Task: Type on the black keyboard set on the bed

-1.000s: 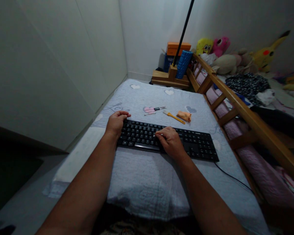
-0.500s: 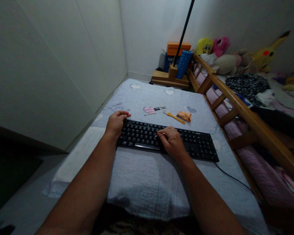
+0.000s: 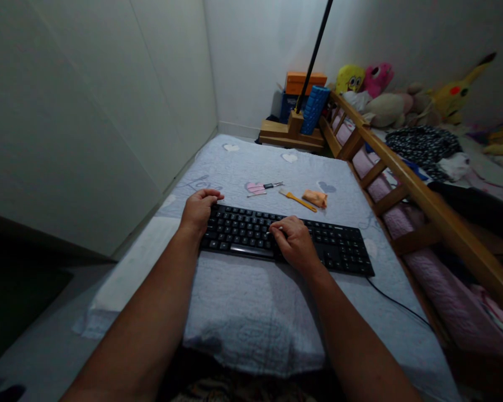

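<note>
A black keyboard (image 3: 243, 229) lies across the cloth-covered surface in front of me. My left hand (image 3: 199, 211) is closed on its left end, with thumb and fingers near the top left corner. Over the middle keys, my right hand (image 3: 293, 240) pinches a thin white cotton swab (image 3: 270, 231), its tip down at the keys. Most of the swab is hidden by my fingers. Beyond the keyboard lie another cotton swab (image 3: 256, 195), a pink and black tool with a metal end (image 3: 268, 186), a yellow-handled brush (image 3: 299, 200) and a crumpled orange cloth (image 3: 316, 199).
A cable (image 3: 398, 304) runs from the keyboard's right end toward the wooden bed rail (image 3: 396, 173). Past the rail are plush toys and clothes. A blue foam roller (image 3: 315, 110) and an orange box (image 3: 305, 83) stand at the back. Pale panels (image 3: 151, 100) rise on the left.
My right hand and the cotton swab have shifted very slightly to the right over the keys. My left hand and the keyboard stay where they were.
</note>
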The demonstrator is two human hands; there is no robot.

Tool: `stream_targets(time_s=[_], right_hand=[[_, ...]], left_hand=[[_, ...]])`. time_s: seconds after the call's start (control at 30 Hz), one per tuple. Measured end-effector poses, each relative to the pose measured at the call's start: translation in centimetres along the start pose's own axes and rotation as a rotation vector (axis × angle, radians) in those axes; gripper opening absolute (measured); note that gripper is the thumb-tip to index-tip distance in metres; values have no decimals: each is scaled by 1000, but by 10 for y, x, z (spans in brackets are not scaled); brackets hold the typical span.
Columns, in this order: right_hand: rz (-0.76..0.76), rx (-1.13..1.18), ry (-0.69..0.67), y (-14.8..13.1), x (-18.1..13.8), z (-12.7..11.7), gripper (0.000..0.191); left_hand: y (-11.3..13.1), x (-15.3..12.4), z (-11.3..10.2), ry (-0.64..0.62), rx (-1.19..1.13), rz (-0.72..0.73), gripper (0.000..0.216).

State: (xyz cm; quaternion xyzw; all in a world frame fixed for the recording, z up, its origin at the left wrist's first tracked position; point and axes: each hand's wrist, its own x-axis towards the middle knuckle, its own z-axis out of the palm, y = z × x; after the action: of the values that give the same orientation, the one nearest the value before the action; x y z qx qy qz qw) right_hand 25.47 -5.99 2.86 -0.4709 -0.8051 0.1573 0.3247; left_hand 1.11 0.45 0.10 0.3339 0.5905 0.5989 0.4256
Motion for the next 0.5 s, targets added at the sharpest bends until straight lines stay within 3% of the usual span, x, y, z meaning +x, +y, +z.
stream_targets(time_s=[0.5], right_hand=[[-12,-6,9,1,1,2,13]], left_hand=[[0,-1,0,4,-5,-8,14]])
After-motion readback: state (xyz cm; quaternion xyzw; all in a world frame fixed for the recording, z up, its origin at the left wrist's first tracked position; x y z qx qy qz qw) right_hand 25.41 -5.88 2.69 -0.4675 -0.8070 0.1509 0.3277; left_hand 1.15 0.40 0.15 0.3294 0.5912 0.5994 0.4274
